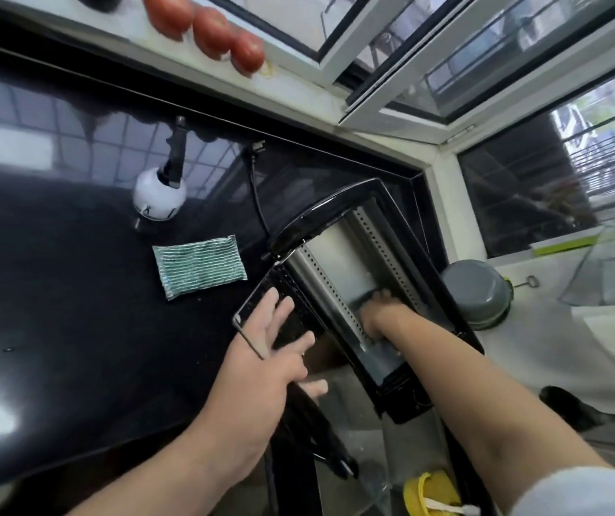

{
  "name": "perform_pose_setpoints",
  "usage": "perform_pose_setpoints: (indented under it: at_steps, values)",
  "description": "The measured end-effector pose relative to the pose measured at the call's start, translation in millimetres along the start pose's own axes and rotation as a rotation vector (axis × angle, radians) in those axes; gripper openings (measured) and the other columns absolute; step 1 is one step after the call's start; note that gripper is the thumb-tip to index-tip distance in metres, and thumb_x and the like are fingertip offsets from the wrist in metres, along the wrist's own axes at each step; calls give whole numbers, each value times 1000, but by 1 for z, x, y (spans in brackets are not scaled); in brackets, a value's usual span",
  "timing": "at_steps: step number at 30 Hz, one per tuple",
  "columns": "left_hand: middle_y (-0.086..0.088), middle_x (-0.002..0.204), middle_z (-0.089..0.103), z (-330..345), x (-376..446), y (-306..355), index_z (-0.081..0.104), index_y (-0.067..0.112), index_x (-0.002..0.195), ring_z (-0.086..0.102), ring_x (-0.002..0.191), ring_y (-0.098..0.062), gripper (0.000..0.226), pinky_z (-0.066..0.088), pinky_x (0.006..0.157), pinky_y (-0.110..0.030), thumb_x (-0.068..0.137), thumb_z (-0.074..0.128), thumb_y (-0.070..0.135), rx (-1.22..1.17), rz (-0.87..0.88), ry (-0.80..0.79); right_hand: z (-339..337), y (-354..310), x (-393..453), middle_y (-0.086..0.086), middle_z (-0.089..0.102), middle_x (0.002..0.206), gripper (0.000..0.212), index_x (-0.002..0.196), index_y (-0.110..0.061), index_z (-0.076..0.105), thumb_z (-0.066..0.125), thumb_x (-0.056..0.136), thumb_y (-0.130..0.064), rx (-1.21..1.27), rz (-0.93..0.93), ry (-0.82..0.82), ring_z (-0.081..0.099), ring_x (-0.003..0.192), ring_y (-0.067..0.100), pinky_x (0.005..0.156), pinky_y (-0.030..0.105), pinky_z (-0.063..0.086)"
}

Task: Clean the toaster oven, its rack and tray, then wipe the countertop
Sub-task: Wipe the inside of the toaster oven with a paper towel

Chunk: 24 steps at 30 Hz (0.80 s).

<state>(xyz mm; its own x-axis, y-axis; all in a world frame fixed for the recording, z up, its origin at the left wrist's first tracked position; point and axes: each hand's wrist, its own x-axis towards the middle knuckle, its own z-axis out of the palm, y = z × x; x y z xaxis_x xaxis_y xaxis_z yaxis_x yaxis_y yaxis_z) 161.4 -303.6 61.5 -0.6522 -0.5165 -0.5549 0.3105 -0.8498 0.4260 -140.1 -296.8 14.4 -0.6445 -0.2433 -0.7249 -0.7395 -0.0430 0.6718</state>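
1. Toaster oven [358, 255], black-cased with a shiny metal interior, sits at the right end of the dark counter [75, 292], in the corner below the window [484, 68], its open front turned up toward the camera.
2. Its door [279, 322] is swung open to the left, and the person's left hand [261, 363] lies on the door, fingers straight and spread, pressing flat against the glass.
3. The right hand [376, 310] reaches deep into the oven cavity, pressed against the metal floor near a perforated side wall; whether it holds a cloth cannot be told, as the fingers are blurred and partly hidden.
4. A green-and-white striped scouring pad [199, 266] lies flat on the counter just left of the oven, apart from both hands.
5. Behind the pad stands a white round bottle with a black pump top [159, 193], and the oven's black power cord [257, 195] trails across the counter toward the back wall.
6. Three red tomatoes [209, 29] line the window ledge at the top, while a grey bowl [475, 292] sits upside down to the oven's right.
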Motion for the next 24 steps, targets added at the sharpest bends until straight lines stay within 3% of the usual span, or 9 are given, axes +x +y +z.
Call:
perform_pose_setpoints:
  at_steps: [3, 8, 12, 19, 22, 24]
  values:
    - [17, 145, 54, 2, -1, 0, 37, 36, 157, 67, 119, -23, 92, 65, 68, -44, 90, 40, -28, -21, -3, 12, 3, 0, 0, 29, 23, 156, 60, 146, -3, 41, 59, 89, -8, 4, -10, 22, 23, 140, 47, 111, 52, 36]
    - [13, 150, 52, 2, -5, 2, 35, 34, 158, 68, 118, -20, 89, 59, 92, -57, 92, 41, -26, -9, 22, 31, 5, -6, -40, 22, 42, 148, 44, 138, -8, 53, 55, 95, -19, -29, -6, 75, 37, 133, 43, 101, 49, 42]
    - [14, 149, 51, 4, -12, 1, 32, 33, 160, 63, 124, -22, 86, 62, 85, -53, 95, 41, -23, -32, 1, 22, 9, -1, -97, 18, 54, 136, 39, 130, -9, 59, 48, 94, -18, -75, 1, 144, 46, 121, 39, 96, 41, 42]
    - [11, 154, 48, -1, -15, 5, 29, 32, 161, 62, 126, -26, 89, 61, 86, -55, 94, 37, -26, -39, -14, -19, 30, 13, -164, 14, 48, 130, 39, 130, -9, 54, 45, 95, -25, -48, -142, 276, 39, 118, 33, 95, 42, 42]
    - [10, 153, 50, -4, -13, 3, 31, 32, 160, 64, 124, -27, 90, 60, 87, -58, 93, 36, -27, -55, -24, -21, 51, -2, -161, 8, 46, 138, 41, 134, -16, 55, 44, 95, -25, 18, -268, 239, 37, 119, 32, 103, 43, 35]
    - [11, 152, 52, -5, -12, 1, 33, 33, 159, 65, 123, -27, 91, 61, 86, -57, 92, 37, -28, -64, -29, -28, 52, -11, -144, 6, 47, 139, 40, 131, -16, 59, 45, 95, -24, -7, -254, 235, 36, 121, 32, 105, 45, 34]
